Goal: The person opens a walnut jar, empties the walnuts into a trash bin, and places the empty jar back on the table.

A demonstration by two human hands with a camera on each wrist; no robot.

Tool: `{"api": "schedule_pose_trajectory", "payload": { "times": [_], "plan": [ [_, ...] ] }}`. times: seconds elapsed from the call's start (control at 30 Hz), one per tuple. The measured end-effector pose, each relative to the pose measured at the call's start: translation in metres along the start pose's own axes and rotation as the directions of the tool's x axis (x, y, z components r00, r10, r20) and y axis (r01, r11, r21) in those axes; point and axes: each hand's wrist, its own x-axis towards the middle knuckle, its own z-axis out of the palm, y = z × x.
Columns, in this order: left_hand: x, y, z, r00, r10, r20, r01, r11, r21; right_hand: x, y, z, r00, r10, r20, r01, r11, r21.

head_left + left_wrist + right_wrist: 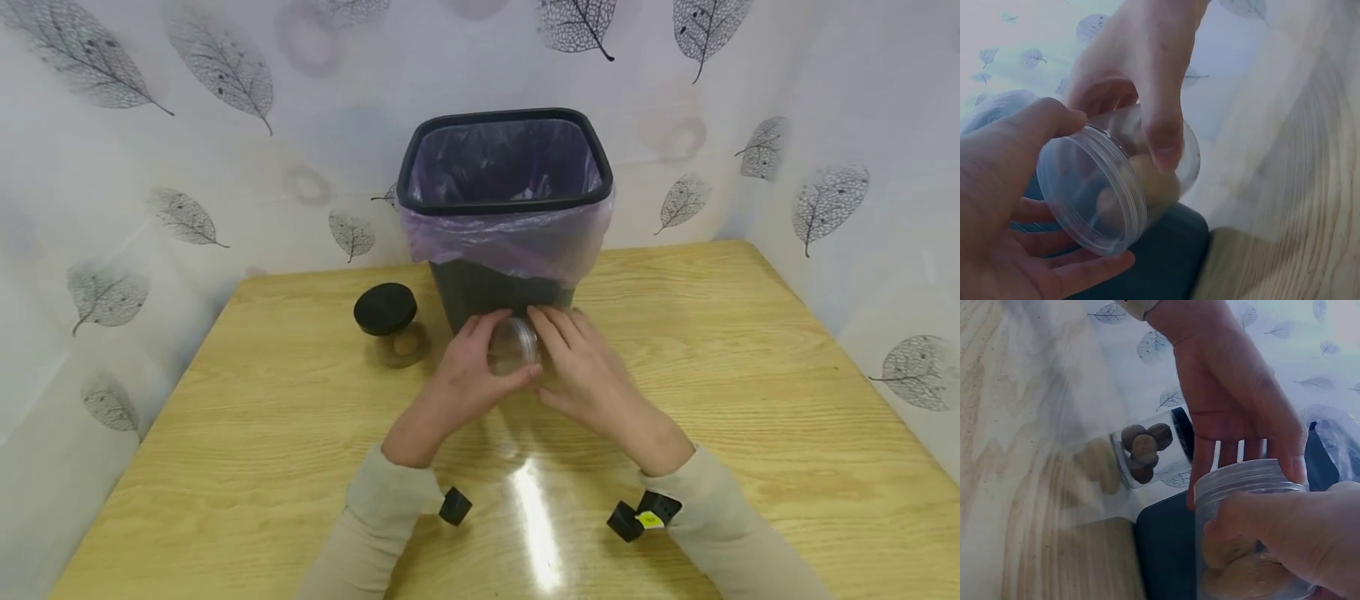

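Between my two hands is a clear jar (512, 348), tilted over close in front of the bin, with several round tan things like walnuts inside. My left hand (463, 371) curls round its ribbed clear end, the thumb on one side and the fingers on the other. My right hand (592, 375) grips the jar body, and its thumb (1165, 140) lies along the side in the left wrist view. A second clear jar (1144, 453) with a black lid (386, 308) stands upright to the left of the hands and holds several walnuts.
Behind the hands a dark bin (491, 292) stands on the wooden table (247, 433), lined with a purple bag (517, 242). A leaf-patterned covering (315, 167) rises behind and beside the table. Small black devices (626, 521) are at both sleeves.
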Motion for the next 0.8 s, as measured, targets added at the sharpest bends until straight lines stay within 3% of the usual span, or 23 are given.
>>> {"api": "schedule_pose_trajectory", "payload": {
  "times": [0.13, 0.23, 0.3, 0.37, 0.5, 0.6, 0.7, 0.8],
  "plan": [
    [0.000, 0.003, -0.001, 0.997, -0.069, 0.022, 0.071, 0.993, -0.093, 0.001, -0.001, -0.006, 0.999, 0.015, 0.037, -0.014, 1.000, -0.027],
    [0.000, 0.005, 0.001, 0.991, -0.119, 0.056, 0.127, 0.974, -0.189, 0.001, -0.001, -0.009, 0.999, 0.016, 0.033, -0.014, 0.998, -0.065],
    [0.000, 0.006, 0.005, 0.989, -0.127, 0.076, 0.142, 0.957, -0.253, 0.001, -0.002, -0.009, 1.000, 0.011, 0.021, -0.009, 0.995, -0.098],
    [0.000, 0.006, 0.010, 0.992, -0.101, 0.080, 0.120, 0.950, -0.288, 0.000, -0.003, -0.010, 1.000, 0.004, 0.006, -0.003, 0.991, -0.132],
    [0.001, 0.004, 0.023, 0.999, 0.009, 0.037, 0.000, 0.974, -0.228, -0.001, -0.004, -0.010, 0.999, -0.006, -0.035, -0.001, 0.983, -0.182],
    [0.001, 0.004, 0.034, 0.996, 0.076, -0.041, -0.081, 0.987, -0.140, -0.001, -0.004, -0.009, 0.998, -0.016, -0.068, 0.002, 0.980, -0.199],
    [0.000, 0.005, 0.043, 0.982, 0.121, -0.148, -0.130, 0.990, -0.052, 0.000, -0.005, -0.008, 0.996, -0.024, -0.090, 0.006, 0.981, -0.195],
    [-0.001, 0.006, 0.050, 0.954, 0.168, -0.249, -0.165, 0.986, 0.032, 0.000, -0.007, -0.007, 0.995, -0.026, -0.091, 0.008, 0.981, -0.194]
  ]
}}
